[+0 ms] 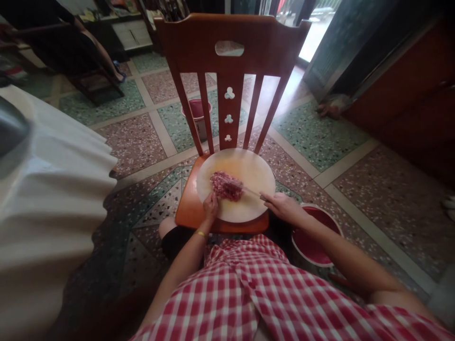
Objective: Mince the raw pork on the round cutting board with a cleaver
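Head view. A chair [232, 29] faces the person, with its backrest on the far side. A round cutting board [245, 210] lies on the seat and covers most of it. The minced meat [217, 181] forms a flat, elongated heap left of the board's centre.

Right hand [282, 207]: the fingers are closed around the handle of a knife [252, 191] at the board's right edge. The knife points left, its blurred blade over the meat; contact between blade and meat cannot be confirmed.

Left hand [211, 207]: the fingers are curled at the near-left edge of the meat, above the board. Whether they grip anything cannot be determined. A yellow bracelet [201, 233] encircles the wrist.

Surroundings: a red-lined bucket [313, 246] stands on the floor beneath the right forearm. A second bucket [201, 129] shows through the backrest slats. A pale tablecloth [53, 199] hangs at the left. At upper left, another person's leg [97, 47] extends beside a dark chair.
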The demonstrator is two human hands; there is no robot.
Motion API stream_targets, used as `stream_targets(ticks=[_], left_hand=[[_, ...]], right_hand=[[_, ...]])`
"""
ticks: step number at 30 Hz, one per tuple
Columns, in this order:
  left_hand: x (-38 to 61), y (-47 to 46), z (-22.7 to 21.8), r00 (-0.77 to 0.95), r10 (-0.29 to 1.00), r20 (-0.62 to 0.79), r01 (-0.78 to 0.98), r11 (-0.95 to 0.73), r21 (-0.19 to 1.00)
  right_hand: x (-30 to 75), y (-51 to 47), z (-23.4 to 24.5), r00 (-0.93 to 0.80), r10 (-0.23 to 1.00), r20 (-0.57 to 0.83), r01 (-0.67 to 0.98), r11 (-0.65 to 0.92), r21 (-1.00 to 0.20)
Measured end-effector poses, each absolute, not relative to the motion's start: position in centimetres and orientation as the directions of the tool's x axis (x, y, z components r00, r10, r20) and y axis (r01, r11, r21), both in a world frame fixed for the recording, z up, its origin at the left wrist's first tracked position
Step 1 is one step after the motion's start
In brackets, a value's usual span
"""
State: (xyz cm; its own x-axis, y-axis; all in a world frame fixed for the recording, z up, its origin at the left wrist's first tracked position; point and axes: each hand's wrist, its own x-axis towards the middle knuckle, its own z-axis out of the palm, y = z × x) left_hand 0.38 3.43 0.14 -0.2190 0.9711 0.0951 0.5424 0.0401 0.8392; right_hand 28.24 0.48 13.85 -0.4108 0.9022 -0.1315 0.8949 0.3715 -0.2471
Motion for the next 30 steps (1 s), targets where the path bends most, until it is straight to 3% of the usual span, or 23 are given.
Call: stream_targets(ticks=[4, 7, 9, 12, 14, 20, 26, 30], left_hand=[[0.4, 3.4, 0.1, -0.215, 0.969, 0.118, 0.53, 0.015, 0.848], [0.3, 3.3, 0.0, -0.226, 0.965, 0.131, 0.506, 0.002, 0.863], [0.3, 3.3, -0.1, -0.233, 0.964, 0.13, 0.499, 0.004, 0.867], [0.2, 3.4, -0.1, -0.23, 0.965, 0.127, 0.492, 0.002, 0.87], [0.2, 3.4, 0.0, -0.231, 0.965, 0.126, 0.489, 0.003, 0.872], [0.3, 3.2, 0.0, -0.221, 0.968, 0.123, 0.479, -0.002, 0.878], [-0.3, 3.6, 0.5, -0.286, 0.951, 0.122, 0.388, -0.001, 0.922], [-3.2, 7.7, 1.5, -0.408, 0.895, 0.179, 0.368, -0.018, 0.93]], right_hand=[[25.0, 0.2, 18.6, -0.317, 0.939, 0.135, 0.817, 0.342, -0.463], [21.4, 0.9, 18.1, -0.194, 0.951, 0.242, 0.771, 0.3, -0.562], [19.7, 1.0, 15.4, -0.18, 0.964, 0.198, 0.771, 0.263, -0.58], [19.1, 0.7, 11.6, -0.222, 0.972, -0.079, 0.832, 0.147, -0.535], [19.6, 0.4, 11.3, -0.228, 0.96, -0.165, 0.855, 0.116, -0.506], [19.5, 0.0, 14.1, -0.191, 0.972, 0.136, 0.804, 0.235, -0.546], [20.3, -0.3, 11.1, -0.191, 0.966, -0.176, 0.86, 0.079, -0.504], [21.0, -0.2, 13.3, -0.186, 0.982, 0.015, 0.806, 0.162, -0.57]])
